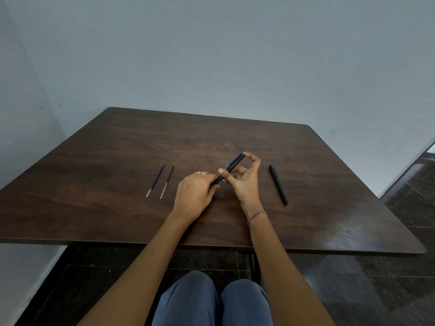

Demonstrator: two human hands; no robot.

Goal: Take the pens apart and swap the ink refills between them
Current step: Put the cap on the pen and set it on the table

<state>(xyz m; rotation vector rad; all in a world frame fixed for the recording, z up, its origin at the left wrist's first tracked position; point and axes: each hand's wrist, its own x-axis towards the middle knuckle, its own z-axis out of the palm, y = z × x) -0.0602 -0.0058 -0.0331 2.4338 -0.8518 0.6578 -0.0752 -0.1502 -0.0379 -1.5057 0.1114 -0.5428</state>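
Dark brown wood makes up the tabletop (117, 147), and both hands work above its middle, a little toward the near edge. The left hand (195, 194), with a ring (201, 172) on one finger, curls its fingers round the lower end of a black pen with a blue clip (231, 165). The right hand (244, 182), a beaded bracelet (257, 216) at its wrist, pinches the same pen higher up, thumb on the barrel and forefinger bent over the far tip. Toward the left edge lie a blue ink refill (155, 180) and a black ink refill (167, 181), side by side, apart. Toward the right edge lies a second black pen (279, 185).
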